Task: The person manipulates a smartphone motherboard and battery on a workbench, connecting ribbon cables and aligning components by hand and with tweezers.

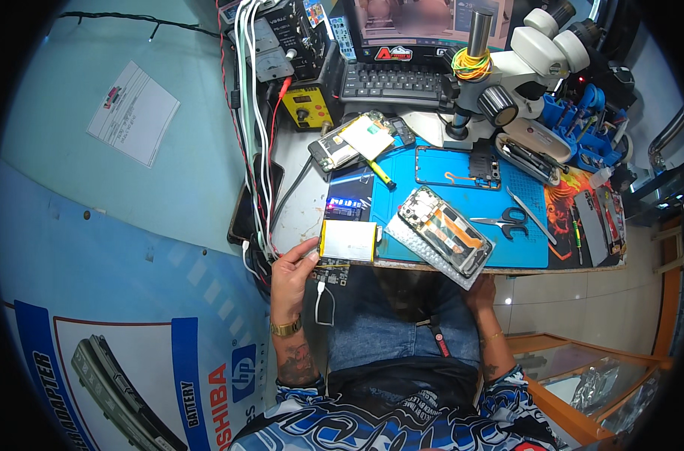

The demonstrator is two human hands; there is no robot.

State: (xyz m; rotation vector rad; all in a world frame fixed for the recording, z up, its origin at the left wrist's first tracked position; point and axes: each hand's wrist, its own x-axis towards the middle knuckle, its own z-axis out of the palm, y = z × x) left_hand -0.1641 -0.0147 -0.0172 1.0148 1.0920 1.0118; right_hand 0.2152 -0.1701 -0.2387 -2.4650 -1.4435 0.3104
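With our left hand [295,261] we pinch the left edge of a white battery [348,241] between thumb and fingers. The battery lies flat near the front edge of the table, its yellow side strip toward our fingertips. Just below it, a dark circuit board [329,272] juts past the table edge, and a white cable [321,290] hangs from it. Behind the battery, a small meter [345,207] glows blue.

Our right hand [480,292] is low, just under the table edge and mostly hidden, so we cannot tell whether it is open, closed or gripping something. Nearest to it lies an opened phone [447,234] with its inside parts showing, tilted on a sheet of bubble wrap [410,246] that sticks out over the edge.

On the blue mat [397,197] we have black scissors [512,220] right of the opened phone, silver tweezers [524,208] beside them, and a black phone frame [428,177] farther back. A yellow-handled tool [382,174] lies left of the frame, near a 2nd phone [328,153] with another white battery [368,136] over it. At the back we see a keyboard [391,85], a white microscope [546,49] and a yellow-fronted machine [310,105].
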